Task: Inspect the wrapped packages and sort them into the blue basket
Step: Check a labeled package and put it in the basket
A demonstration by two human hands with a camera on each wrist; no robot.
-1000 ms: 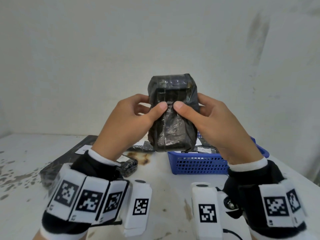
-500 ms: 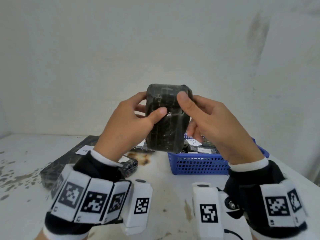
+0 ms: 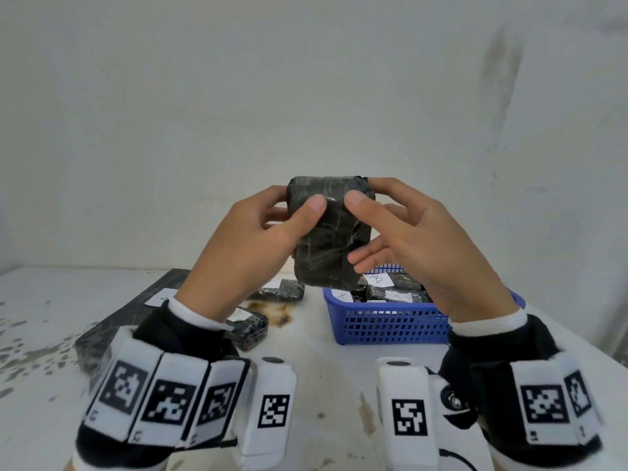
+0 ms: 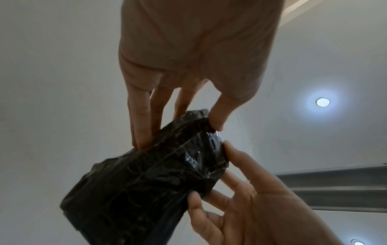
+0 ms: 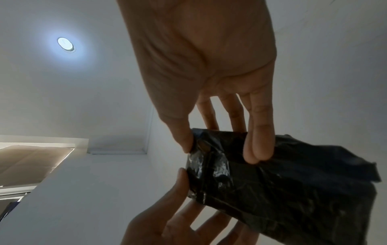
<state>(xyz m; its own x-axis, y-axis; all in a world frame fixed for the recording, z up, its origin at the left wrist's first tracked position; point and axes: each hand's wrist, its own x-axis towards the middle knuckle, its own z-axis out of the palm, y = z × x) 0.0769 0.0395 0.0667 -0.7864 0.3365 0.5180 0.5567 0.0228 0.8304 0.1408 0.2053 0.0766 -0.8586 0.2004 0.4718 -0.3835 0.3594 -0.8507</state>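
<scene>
The head view is evenly bright, with soft light and only weak shadows on the table [image 3: 312,362]. Straight lines bend near its edges. Both wrist views are dim: the hands show dark against a pale ceiling. A round lamp [image 4: 322,102] [image 5: 65,44] glows with a bluish halo. The black package [image 4: 150,179] [image 5: 282,182] carries small glare spots on its wrap. The nearest palms are slightly soft.
</scene>
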